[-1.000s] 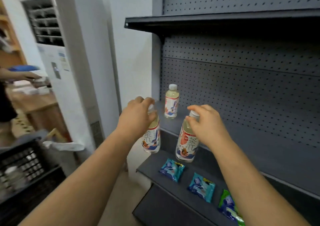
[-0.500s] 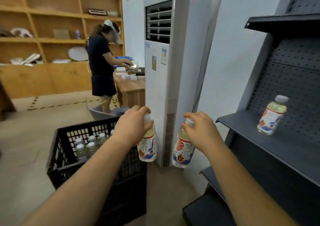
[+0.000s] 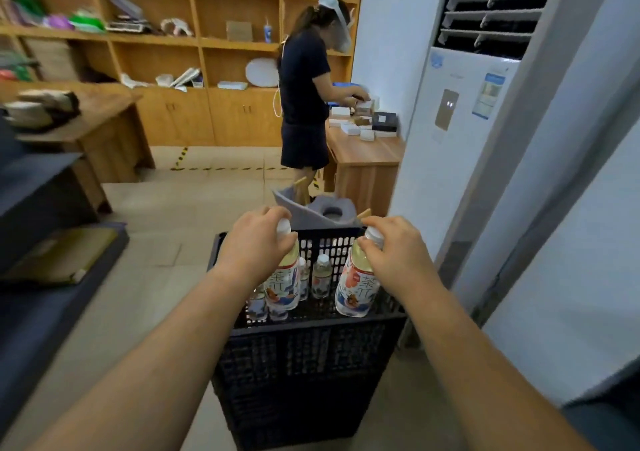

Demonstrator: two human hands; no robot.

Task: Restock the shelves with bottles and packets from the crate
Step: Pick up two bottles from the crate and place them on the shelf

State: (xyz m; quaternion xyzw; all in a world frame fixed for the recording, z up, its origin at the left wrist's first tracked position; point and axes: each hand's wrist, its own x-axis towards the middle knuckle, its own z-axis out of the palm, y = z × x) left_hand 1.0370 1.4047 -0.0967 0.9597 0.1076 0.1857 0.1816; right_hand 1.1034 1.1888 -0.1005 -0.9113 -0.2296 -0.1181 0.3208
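Both forearms reach in from the bottom of the frame, and each of the hands is closed over the top of a bottle. The left hand (image 3: 255,248) wraps its fingers round the white cap of the left bottle (image 3: 283,284), the right hand (image 3: 393,255) does the same with the right bottle (image 3: 356,286). Both bottles hang upright over the open top of the black crate (image 3: 304,374), at the centre of the frame. Their labels are white with red and blue artwork and a large green Chinese character, 茶 (the smaller print is too blurred to read). Down inside the crate stand more bottles (image 3: 320,277) with white caps, seen between the two held ones.

Behind the crate sits a grey folded chair (image 3: 311,208). At the right rises a tall white air conditioner (image 3: 460,132) with a blue sticker, its text unreadable. Further back, a person in dark clothes (image 3: 304,97) bends over a wooden counter (image 3: 363,159) covered with small boxes, before wooden wall shelves (image 3: 156,42) at the upper left.
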